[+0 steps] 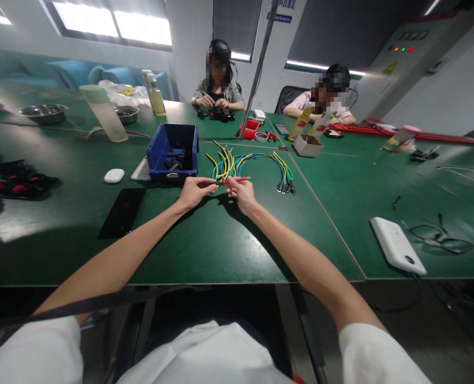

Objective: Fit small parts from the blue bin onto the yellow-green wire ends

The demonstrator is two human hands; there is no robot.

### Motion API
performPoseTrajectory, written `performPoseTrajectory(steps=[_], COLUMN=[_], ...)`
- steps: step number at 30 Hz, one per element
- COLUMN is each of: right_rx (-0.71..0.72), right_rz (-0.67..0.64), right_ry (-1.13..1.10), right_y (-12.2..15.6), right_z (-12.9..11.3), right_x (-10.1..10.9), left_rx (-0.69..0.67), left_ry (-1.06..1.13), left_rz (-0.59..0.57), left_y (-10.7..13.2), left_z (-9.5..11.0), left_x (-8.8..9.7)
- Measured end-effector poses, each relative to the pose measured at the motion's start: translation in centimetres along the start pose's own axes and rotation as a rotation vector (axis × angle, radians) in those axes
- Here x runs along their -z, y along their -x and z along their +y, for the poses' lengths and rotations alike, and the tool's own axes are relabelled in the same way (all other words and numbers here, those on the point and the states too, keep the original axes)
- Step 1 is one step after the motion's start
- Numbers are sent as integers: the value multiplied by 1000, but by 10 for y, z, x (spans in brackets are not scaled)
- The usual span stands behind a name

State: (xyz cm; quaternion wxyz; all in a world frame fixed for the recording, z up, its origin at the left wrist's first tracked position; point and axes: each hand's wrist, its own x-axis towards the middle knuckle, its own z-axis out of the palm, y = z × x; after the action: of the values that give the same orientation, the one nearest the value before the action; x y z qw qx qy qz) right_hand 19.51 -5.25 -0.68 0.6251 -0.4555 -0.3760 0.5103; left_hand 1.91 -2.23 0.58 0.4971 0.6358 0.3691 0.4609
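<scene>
Above the green table, both my hands meet at a short red wire (242,179) with a dark piece at its left end. My left hand (197,193) is closed, its thumb and fingertips pinching the dark end. My right hand (243,196) is closed around the red part, which points out to the right. Just beyond my fingers lies a loose pile of yellow, green and blue wires (229,161). Right of it, a smaller bundle of wires (287,173) lies with black-sleeved ends toward me. A blue bin (153,162) with dark small parts stands left of the pile.
A black phone (122,213) and white earbud case (114,176) lie at left. On the right are a white power bank (396,244) and glasses (440,237). Across the table sit two people, near a red bin (249,129), a small box (307,145) and bottles.
</scene>
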Motion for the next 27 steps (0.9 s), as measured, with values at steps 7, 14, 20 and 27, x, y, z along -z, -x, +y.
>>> performPoseTrajectory(steps=[7, 14, 20, 27], right_rx=[29, 25, 78, 52], right_rz=[-35, -14, -39, 12], right_ry=[41, 39, 152, 90], right_y=[2, 4, 5, 6], right_z=[0, -2, -5, -3], right_x=[-2, -3, -2, -5], left_rx=[46, -58, 91, 2], left_ry=[28, -100, 80, -23], left_rz=[-26, -10, -22, -18], left_y=[-1, 1, -2, 0], left_z=[-1, -3, -2, -5], left_x=[1, 0, 1, -2])
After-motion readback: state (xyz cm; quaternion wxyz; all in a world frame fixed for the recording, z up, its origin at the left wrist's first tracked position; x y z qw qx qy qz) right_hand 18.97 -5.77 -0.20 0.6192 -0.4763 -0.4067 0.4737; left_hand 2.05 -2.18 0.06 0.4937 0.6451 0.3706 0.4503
